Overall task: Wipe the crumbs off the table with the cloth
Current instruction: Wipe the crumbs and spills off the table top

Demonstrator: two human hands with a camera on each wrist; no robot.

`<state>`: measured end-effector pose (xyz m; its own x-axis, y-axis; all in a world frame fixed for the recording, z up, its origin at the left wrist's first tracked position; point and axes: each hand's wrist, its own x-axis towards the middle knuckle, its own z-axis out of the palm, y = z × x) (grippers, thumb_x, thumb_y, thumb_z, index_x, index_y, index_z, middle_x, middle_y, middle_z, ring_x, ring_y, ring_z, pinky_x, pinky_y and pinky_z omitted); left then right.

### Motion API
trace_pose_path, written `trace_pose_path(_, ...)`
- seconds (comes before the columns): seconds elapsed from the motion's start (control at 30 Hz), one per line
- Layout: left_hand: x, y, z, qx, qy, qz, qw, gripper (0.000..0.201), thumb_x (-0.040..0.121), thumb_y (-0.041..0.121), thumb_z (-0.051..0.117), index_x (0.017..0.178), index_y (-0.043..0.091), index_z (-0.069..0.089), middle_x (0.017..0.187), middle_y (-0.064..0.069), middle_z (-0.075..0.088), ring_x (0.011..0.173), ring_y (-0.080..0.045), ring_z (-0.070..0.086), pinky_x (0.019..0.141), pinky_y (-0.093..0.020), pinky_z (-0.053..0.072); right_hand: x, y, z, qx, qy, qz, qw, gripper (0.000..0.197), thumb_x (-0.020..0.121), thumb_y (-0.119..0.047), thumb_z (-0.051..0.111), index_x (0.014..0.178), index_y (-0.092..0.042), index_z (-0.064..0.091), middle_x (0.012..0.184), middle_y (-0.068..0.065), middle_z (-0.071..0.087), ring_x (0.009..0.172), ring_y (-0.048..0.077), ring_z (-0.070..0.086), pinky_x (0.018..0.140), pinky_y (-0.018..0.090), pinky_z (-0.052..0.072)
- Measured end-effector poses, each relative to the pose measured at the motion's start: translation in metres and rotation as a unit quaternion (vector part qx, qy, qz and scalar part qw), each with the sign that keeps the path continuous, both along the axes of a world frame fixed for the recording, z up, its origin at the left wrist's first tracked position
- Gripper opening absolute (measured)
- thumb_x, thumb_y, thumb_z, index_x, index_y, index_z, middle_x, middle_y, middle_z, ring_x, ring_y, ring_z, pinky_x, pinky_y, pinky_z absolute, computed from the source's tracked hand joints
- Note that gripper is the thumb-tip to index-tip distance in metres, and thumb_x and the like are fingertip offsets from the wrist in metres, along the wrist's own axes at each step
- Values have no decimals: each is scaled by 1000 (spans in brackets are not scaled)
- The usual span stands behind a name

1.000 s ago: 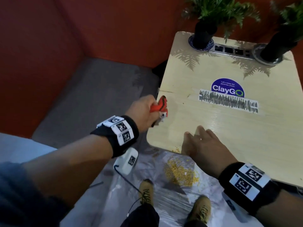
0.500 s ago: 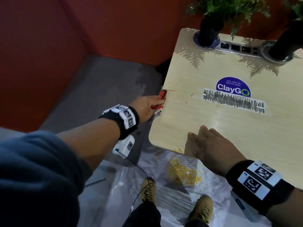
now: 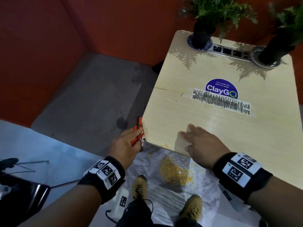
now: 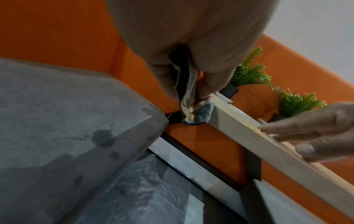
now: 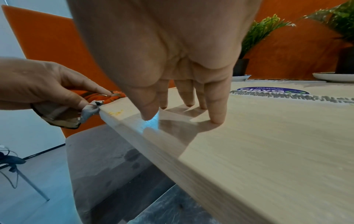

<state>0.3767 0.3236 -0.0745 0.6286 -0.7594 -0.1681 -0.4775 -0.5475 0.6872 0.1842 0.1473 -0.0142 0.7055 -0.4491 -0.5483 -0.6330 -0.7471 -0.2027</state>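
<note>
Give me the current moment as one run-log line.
left hand: pinches cloth at table near-left corner | right hand: fingertips on tabletop | crumbs: few on edge, pile on floor plastic

Orange cloth point(image 3: 139, 134) bunched at table point(image 3: 229, 128) corner, few yellow crumbs point(image 3: 164, 145) on edge

Two potted plants point(image 3: 218, 15), power strip point(image 3: 229, 52), blue ClayGo sticker point(image 3: 221, 91), grey bench point(image 3: 91, 95), tan boots point(image 3: 139, 185)

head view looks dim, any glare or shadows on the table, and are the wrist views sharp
Head view: dim, with a pale sheen on the table beyond the right hand and fern shadows near the plants. Right wrist view: finger shadows on the wood, near edge blurred. Left wrist view: the left hand fills the top, soft, and the cloth is readable.
</note>
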Motion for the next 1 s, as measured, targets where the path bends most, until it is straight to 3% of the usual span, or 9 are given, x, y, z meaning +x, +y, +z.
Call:
trace_pose_path(0.07,-6,4,5,16,-44,-12,999,42,83,16,70,123,25,64,123,7,59,106,-8,56,90,-10,34,-3,-1,0,0,-3,7,1000,52,98,-29,47,148,-29,31,156,8,27,139,28,31,113,39,33)
trace_pose_path(0.2,-11,3,5,28,-58,-5,998,38,82,19,72,119,24,66,104,6,51,88,-12,56,77,-5,39,-5,0,-2,-1,-3,12,1000,58,99,-28,48,152,-30,24,161,6,19,144,29,24,116,39,30)
trace_pose_path(0.3,-18,-3,5,36,-98,-5,995,39,79,24,74,118,24,66,105,-2,54,89,-21,59,84,-29,52,-8,2,-4,1,-4,13,1000,62,98,-26,48,154,-29,21,164,6,13,148,30,20,118,40,26)
trace_pose_path(0.4,-29,-10,6,36,-113,-13,993,40,78,22,73,117,21,66,107,-6,55,90,-25,59,82,-35,54,-12,3,-8,-1,-10,22,1000,65,97,-20,48,155,-28,19,165,8,11,149,31,16,119,41,24)
trace_pose_path(0.57,-65,-30,7,17,-138,-130,982,41,72,13,74,112,19,67,106,-8,59,90,-31,57,71,-45,57,-22,-4,-12,4,-20,49,999,67,96,-18,49,154,-31,19,165,6,8,151,29,12,120,41,25)
trace_pose_path(0.8,-126,-51,2,-12,-112,-197,974,22,77,15,58,97,16,66,98,-8,56,80,-31,54,63,-43,53,-28,-11,-16,6,-52,70,996,48,97,-27,53,141,-38,38,158,6,27,143,29,30,115,38,32)
trace_pose_path(0.9,-131,-41,10,-31,-54,-123,990,19,78,13,65,92,24,62,100,-2,54,81,-20,55,69,-32,52,-33,-18,-13,30,-42,57,997,52,96,-20,50,142,-44,39,165,3,16,151,23,19,120,37,24)
trace_pose_path(0.97,-115,-31,21,-69,-1,34,997,27,77,9,70,84,32,58,98,5,54,80,-12,55,70,-18,46,-35,-24,-12,38,-29,63,997,54,97,-20,49,146,-40,37,167,-1,9,152,19,14,122,34,20)
trace_pose_path(1.0,-102,-29,23,-92,22,123,988,34,76,6,71,80,36,54,95,7,55,79,-10,55,71,-17,44,-37,-28,-12,41,-20,69,997,56,99,-21,47,150,-35,31,167,-3,7,153,17,12,122,33,18)
